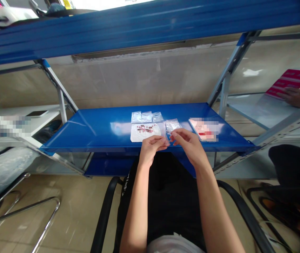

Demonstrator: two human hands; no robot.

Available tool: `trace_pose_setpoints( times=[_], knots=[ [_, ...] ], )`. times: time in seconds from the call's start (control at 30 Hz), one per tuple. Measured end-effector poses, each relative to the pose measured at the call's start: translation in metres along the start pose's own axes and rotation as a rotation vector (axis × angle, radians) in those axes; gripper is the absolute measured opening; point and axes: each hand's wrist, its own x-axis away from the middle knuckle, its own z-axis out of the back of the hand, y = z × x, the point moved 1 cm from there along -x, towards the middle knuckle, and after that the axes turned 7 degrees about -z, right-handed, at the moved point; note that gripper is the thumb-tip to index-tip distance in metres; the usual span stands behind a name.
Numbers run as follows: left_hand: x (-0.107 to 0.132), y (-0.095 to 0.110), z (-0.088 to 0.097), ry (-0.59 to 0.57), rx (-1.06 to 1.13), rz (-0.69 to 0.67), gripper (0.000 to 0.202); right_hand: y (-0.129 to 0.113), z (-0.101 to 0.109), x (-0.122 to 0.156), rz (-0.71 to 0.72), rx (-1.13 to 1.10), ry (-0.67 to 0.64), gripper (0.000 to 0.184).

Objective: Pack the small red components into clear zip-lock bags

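My left hand (151, 147) is closed in a pinch at the shelf's front edge, holding what looks like a small clear plastic bag (165, 130). Just to its right, my right hand (188, 142) has thumb and forefinger together; whatever is between them is too small to make out. Behind the left hand lies a white sheet (136, 137) with several small dark and red pieces (145, 128) scattered on it. Behind that sheet, flat clear bags (146, 116) lie in a row. Another clear bag (172, 124) rests behind my right hand.
A pink phone-like slab (202, 128) lies to the right on the blue shelf (97, 128). A blue upper beam (150, 28) crosses above, with metal posts on both sides. At far right, another person's hand (294, 96) rests on a pink sheet (288, 82).
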Motion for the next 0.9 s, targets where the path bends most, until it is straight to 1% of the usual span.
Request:
trace_pose_setpoints(
  times=[0.03, 0.1, 0.27, 0.37, 0.43, 0.57, 0.73, 0.8, 0.9],
  knots=[
    [0.000, 0.001, -0.002, 0.004, -0.029, -0.007, 0.035, -0.004, -0.002, 0.002, 0.003, 0.010, -0.042, 0.032],
    [0.001, 0.002, -0.006, 0.012, -0.103, -0.025, 0.033, -0.007, -0.006, 0.004, 0.017, 0.039, -0.080, 0.032],
    [0.003, 0.004, -0.013, 0.043, -0.329, -0.087, 0.024, -0.001, -0.010, 0.002, 0.061, 0.177, -0.050, 0.030],
    [0.003, 0.004, -0.013, 0.009, -0.406, -0.141, 0.019, 0.000, -0.007, 0.001, 0.063, 0.237, -0.037, 0.027],
    [0.003, 0.004, -0.011, -0.030, -0.390, -0.142, 0.017, -0.002, -0.005, 0.002, 0.055, 0.253, -0.059, 0.027],
    [0.002, 0.003, -0.003, -0.072, -0.293, -0.085, 0.020, -0.003, -0.004, 0.003, 0.034, 0.199, -0.117, 0.028],
    [0.004, 0.008, 0.002, -0.112, -0.310, -0.044, 0.025, -0.001, -0.006, 0.003, 0.004, 0.106, -0.165, 0.030],
    [0.005, 0.011, 0.002, -0.134, -0.303, -0.027, 0.025, 0.000, -0.007, 0.002, 0.002, 0.097, -0.169, 0.031],
    [0.006, 0.015, 0.001, -0.123, -0.330, -0.004, 0.022, 0.000, -0.006, 0.001, 0.018, 0.129, -0.143, 0.029]
  ],
)
